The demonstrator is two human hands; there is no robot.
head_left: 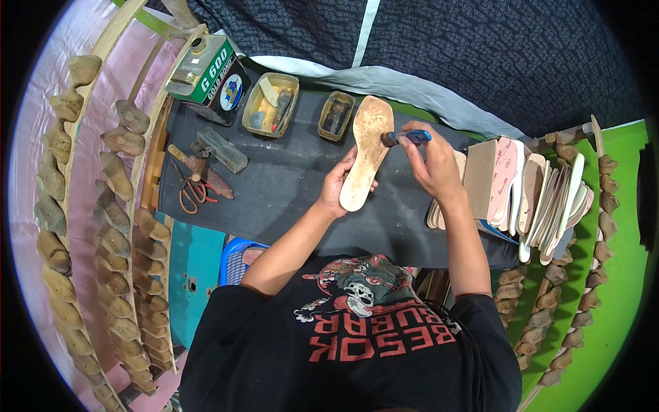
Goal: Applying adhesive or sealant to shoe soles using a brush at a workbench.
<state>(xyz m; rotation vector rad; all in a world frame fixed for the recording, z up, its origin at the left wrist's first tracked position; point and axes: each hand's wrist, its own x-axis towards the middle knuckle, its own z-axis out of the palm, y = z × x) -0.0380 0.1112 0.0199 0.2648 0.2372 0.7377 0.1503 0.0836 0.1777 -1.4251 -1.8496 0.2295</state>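
My left hand (338, 187) is closed round the heel end of a pale tan insole (368, 147). Brown blotches mark its upper face, and its toe end points away from me. In my right hand (434, 165) is a blue-handled brush (414, 136), gripped between thumb and fingers. The brush's dark tip meets the right edge of the insole near its middle. Both hands are above a black-covered worktable (288, 199).
Stacked insoles (549, 199) stand at the table's right. Toward the back are a glue can (213, 79), a yellowish tub (271, 103) and a smaller tub (336, 117). Scissors (192, 192) lie by a grey block (223, 150) at left. Racks of wooden shoe lasts (113, 175) flank both sides.
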